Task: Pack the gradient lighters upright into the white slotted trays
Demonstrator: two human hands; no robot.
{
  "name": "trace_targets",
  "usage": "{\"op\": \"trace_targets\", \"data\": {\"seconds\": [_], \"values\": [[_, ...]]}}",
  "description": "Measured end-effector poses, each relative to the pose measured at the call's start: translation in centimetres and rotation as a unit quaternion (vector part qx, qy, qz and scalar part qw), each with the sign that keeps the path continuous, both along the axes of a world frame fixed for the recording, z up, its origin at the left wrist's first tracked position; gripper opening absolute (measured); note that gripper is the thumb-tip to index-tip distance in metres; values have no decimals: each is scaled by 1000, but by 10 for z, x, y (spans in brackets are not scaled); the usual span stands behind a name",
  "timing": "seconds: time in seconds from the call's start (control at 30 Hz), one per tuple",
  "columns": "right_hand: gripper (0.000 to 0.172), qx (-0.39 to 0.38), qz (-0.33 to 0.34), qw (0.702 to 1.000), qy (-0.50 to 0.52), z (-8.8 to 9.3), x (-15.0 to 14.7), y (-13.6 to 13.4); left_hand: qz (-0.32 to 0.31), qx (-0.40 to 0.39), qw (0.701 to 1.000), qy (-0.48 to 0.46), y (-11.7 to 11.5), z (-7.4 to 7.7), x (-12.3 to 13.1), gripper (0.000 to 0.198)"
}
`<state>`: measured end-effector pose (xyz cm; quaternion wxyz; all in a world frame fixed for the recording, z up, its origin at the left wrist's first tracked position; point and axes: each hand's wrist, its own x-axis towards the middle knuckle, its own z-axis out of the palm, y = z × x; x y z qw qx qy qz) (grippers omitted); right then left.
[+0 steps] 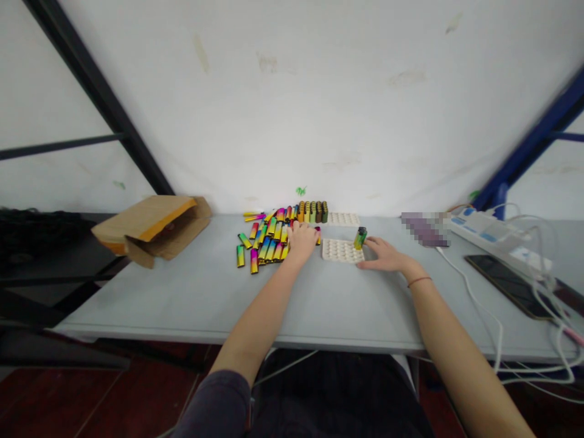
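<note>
Shiny rainbow-and-gold tubes, like lighter bodies (270,249), lie in a loose pile in front of the wall. Over the pile's right side my left hand (302,242) reaches down with bent fingers; whatever they pinch is hidden. To its right is a white tray (342,258) with rows of round holes. One or two green-gold lighters (360,238) with dark tops stand upright at its right back corner. My right hand (385,255) is beside that corner, thumb and fingers apart, the thumb by the tray's edge.
Behind, several upright lighters (312,212) stand in rows beside a second white tray (344,219). An open cardboard box (155,225) lies at left. On the right are a pixelated phone-like object (422,231), a dark phone (508,285), a power strip (497,237) and white cables (479,304).
</note>
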<state>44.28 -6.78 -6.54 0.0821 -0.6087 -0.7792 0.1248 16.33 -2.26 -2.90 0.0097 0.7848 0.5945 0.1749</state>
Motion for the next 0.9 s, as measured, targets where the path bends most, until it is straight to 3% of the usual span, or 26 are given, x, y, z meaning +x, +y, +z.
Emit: {"op": "trace_targets", "data": {"seconds": [0.2,0.37,0.57,0.8,0.9], "values": [[94,-7,-5,1000,-5,-1,0,1,-10,-5,1000,-15,1,-4,4,28],[90,5,5,1000,11,-3,2,2,11,-19,1000,5,4,-5,7,34],[92,-7,-6,1000,-6,1,-1,0,-31,-39,999,15,0,-3,8,28],[92,-12,-7,1000,-4,3,-3,-1,-35,-47,998,-21,-5,-2,10,28],[91,-10,-8,1000,1,3,-3,-1,-37,-27,995,-83,0,-6,10,34]]}}
